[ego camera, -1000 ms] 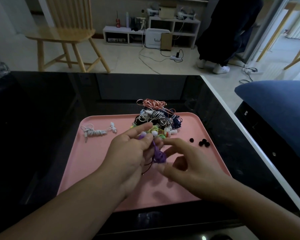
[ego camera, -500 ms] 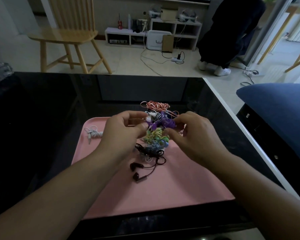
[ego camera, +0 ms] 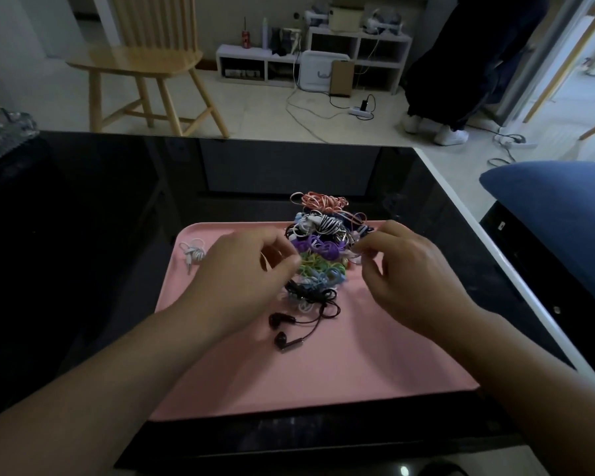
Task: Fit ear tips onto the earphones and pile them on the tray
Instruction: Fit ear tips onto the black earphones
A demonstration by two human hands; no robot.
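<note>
We judge the purple earphones (ego camera: 318, 245) just set on the pile (ego camera: 320, 242) at the far side of the pink tray (ego camera: 358, 372). Our left hand (ego camera: 241, 280) and right hand (ego camera: 402, 269) hover loosely curled, gripping nothing. Next we likely reach for the black earphones (ego camera: 289, 329).

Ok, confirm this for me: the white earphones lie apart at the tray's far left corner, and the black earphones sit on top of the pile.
Not quite. The head view shows the black earphones lying on the pink tray at the near foot of the pile, not on top. The white earphones do lie apart at the tray's far left corner.
</note>
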